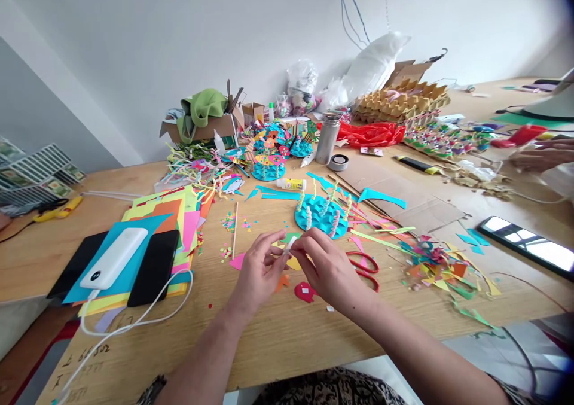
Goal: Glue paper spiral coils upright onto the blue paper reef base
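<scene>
Between the fingertips of both hands is a small white strip [290, 244], too small to identify further. My left hand [262, 267] pinches its lower end, and my right hand [329, 268] pinches it from the other side. Just below them on the table lies a red paper cutout [305, 292] with a small white square on it. Red-handled scissors [371, 268] lie beside my right hand, their blades hidden beneath it. Beyond the hands stands a round blue base [316, 213] with curled paper strips rising from it.
Left are stacked coloured papers [188, 219], a white power bank [117, 256] and a black phone [155, 267]. A glue stick [293, 184] and metal flask [328, 140] are behind. Paper scraps [434, 261] and another phone [531, 246] lie right. Another person's hand [545, 154] is far right.
</scene>
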`<act>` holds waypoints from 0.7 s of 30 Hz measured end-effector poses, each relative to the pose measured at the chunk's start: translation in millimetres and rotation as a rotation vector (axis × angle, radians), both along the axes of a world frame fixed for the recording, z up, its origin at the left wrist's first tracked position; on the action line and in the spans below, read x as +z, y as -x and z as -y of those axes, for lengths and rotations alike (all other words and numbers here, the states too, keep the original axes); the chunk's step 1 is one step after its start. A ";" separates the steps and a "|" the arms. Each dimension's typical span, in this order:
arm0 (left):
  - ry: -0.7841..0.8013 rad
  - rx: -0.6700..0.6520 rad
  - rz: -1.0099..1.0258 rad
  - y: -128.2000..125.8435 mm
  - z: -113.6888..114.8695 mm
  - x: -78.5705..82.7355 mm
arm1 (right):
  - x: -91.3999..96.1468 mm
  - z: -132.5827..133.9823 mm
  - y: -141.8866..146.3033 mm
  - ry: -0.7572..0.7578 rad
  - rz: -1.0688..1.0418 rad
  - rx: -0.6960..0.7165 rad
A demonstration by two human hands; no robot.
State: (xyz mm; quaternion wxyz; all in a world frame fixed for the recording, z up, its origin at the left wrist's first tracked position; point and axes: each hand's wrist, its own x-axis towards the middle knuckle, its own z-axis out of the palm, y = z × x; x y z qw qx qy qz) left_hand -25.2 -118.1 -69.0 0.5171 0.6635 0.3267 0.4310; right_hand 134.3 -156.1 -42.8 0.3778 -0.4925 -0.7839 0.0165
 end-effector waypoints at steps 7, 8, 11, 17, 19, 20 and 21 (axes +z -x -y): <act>0.018 0.072 -0.053 1.6 -2.2 2.1 | 4.6 9.7 -3.3 -0.149 0.150 0.034; 0.026 0.107 -0.054 2.3 -2.7 3.5 | 5.4 12.2 -7.6 -0.161 0.113 0.013; 0.077 0.204 -0.057 5.0 -4.7 9.9 | 4.2 21.1 -32.7 -0.134 -0.032 -0.133; 0.150 0.263 0.039 8.4 -6.6 18.5 | -22.2 41.0 -96.0 0.357 0.308 -0.306; 0.166 0.263 0.053 8.5 -7.1 16.7 | -32.4 45.3 -104.5 0.412 0.374 -0.316; 0.171 0.263 0.055 8.5 -7.4 15.2 | -36.6 46.5 -106.1 0.419 0.394 -0.313; 0.175 0.265 0.055 8.6 -7.8 13.6 | -40.0 46.9 -106.6 0.418 0.409 -0.309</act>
